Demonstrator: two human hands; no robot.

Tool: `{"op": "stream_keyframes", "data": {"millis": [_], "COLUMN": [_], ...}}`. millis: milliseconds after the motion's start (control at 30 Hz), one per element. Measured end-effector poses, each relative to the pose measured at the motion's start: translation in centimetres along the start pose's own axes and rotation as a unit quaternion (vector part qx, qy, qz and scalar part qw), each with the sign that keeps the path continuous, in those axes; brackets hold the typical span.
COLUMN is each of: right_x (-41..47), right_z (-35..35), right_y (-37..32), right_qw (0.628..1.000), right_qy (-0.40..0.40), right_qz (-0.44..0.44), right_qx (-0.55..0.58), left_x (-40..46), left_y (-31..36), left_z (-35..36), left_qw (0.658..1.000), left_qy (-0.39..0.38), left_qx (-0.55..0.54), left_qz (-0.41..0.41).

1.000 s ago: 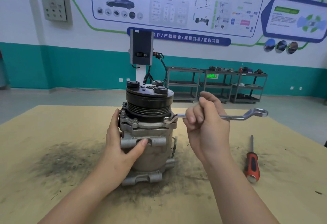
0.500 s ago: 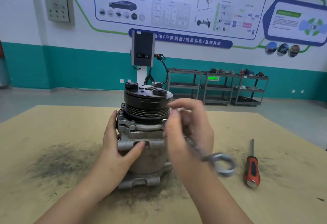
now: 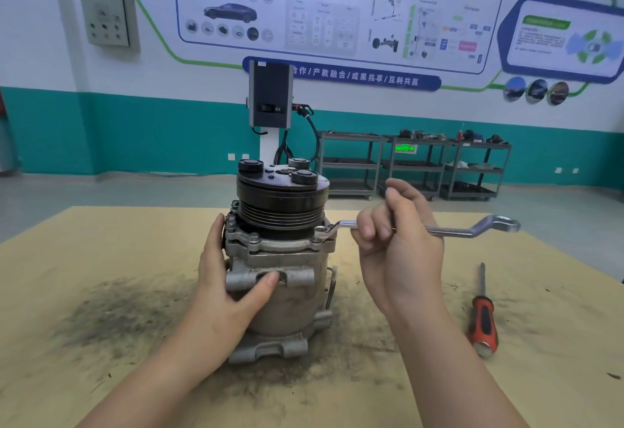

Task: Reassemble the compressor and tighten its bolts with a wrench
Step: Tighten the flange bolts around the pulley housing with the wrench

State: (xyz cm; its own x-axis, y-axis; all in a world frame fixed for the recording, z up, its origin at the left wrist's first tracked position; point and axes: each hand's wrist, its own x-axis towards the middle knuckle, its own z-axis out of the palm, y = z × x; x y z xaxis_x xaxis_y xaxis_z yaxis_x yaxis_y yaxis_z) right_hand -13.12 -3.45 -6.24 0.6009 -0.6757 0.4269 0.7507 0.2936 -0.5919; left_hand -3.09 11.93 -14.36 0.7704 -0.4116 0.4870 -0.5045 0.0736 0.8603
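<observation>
1. A tan workbench (image 3: 101,258) fills the lower view, and a metal car air-conditioning compressor (image 3: 280,279) stands upright near its middle; every place below is given from this compressor. Dark grime (image 3: 111,319) smears the wood to its left and around its base.
2. The left hand (image 3: 223,292) clasps the compressor's left side, fingers wrapped behind the housing, thumb pressed on a front mounting lug.
3. A black grooved pulley (image 3: 282,204) caps the compressor. Bolts (image 3: 254,237) sit on the flange just under it.
4. A silver offset ring wrench (image 3: 435,230) reaches out level to the right, one ring end seated over a bolt on the flange's right edge.
5. The right hand (image 3: 401,252) grips the wrench shaft just right of the compressor, fingers curled round it.
6. Farther right, a red-and-black-handled screwdriver (image 3: 483,319) lies on the bench, apart from both hands.
</observation>
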Motion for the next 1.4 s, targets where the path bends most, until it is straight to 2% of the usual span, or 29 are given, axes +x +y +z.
{"op": "stream_keyframes", "data": {"millis": [167,233,300,367,400,467,533,567,600,667,767,867,1000,1133,1233,1300,1400], "right_x": [0.9,0.9,0.4,-1.1,-2.0,-3.5,-4.4,-4.7,-4.9,-4.8,-3.8,-1.9,-0.7,0.5,1.0,0.7,-1.4], "right_z": [-0.3,-0.2,-0.1,0.4,0.7,1.2,1.6,1.8,1.9,2.1,2.0,1.2,0.5,-0.2,-0.4,-0.3,0.5], "right_y": [0.2,0.2,0.5,1.0,1.3,2.0,2.6,2.7,2.5,1.7,0.2,-0.2,0.2,0.3,0.4,0.6,1.4], "right_qw": [0.992,0.991,0.998,0.994,0.978,0.922,0.849,0.824,0.819,0.863,0.943,0.981,0.997,1.0,0.997,0.998,0.985], "right_qy": [-0.012,0.005,0.025,0.011,-0.012,-0.079,-0.147,-0.167,-0.171,-0.145,-0.075,0.002,-0.002,-0.025,-0.007,0.019,0.014], "right_qz": [0.104,0.111,0.048,-0.07,-0.133,-0.239,-0.318,-0.345,-0.357,-0.338,-0.236,-0.125,-0.051,0.011,0.073,0.047,-0.124], "right_qx": [0.068,0.077,0.032,-0.086,-0.159,-0.293,-0.396,-0.417,-0.414,-0.347,-0.222,-0.145,-0.051,-0.004,0.037,0.029,-0.117], "left_x": [0.1,0.1,0.2,0.3,0.3,0.3,0.2,0.2,0.2,0.2,0.1,0.1,0.1,0.1,0.2,0.2,0.4], "left_y": [-0.2,-0.4,-0.6,-0.6,-0.5,-0.5,-0.5,-0.5,-0.5,-0.4,-0.3,-0.5,-0.4,-0.4,-0.6,-0.7,-0.8], "left_z": [0.0,0.0,-0.1,0.0,0.0,0.0,0.0,-0.1,-0.1,-0.1,0.0,-0.1,0.0,-0.1,-0.1,-0.2,0.0], "left_qw": [1.0,1.0,1.0,1.0,1.0,1.0,1.0,1.0,1.0,1.0,1.0,1.0,1.0,1.0,1.0,1.0,1.0], "left_qy": [-0.001,-0.001,-0.002,-0.002,-0.001,-0.001,-0.008,-0.012,-0.012,-0.009,-0.003,-0.001,-0.003,-0.008,-0.011,-0.014,-0.016], "left_qx": [-0.012,-0.009,-0.014,-0.018,-0.017,-0.022,-0.011,-0.003,0.001,-0.006,0.0,0.003,0.0,-0.003,-0.009,-0.008,-0.023], "left_qz": [-0.005,-0.002,0.001,0.001,0.001,-0.004,-0.015,-0.017,-0.017,-0.015,-0.012,-0.013,-0.014,-0.016,-0.017,-0.017,-0.007]}}
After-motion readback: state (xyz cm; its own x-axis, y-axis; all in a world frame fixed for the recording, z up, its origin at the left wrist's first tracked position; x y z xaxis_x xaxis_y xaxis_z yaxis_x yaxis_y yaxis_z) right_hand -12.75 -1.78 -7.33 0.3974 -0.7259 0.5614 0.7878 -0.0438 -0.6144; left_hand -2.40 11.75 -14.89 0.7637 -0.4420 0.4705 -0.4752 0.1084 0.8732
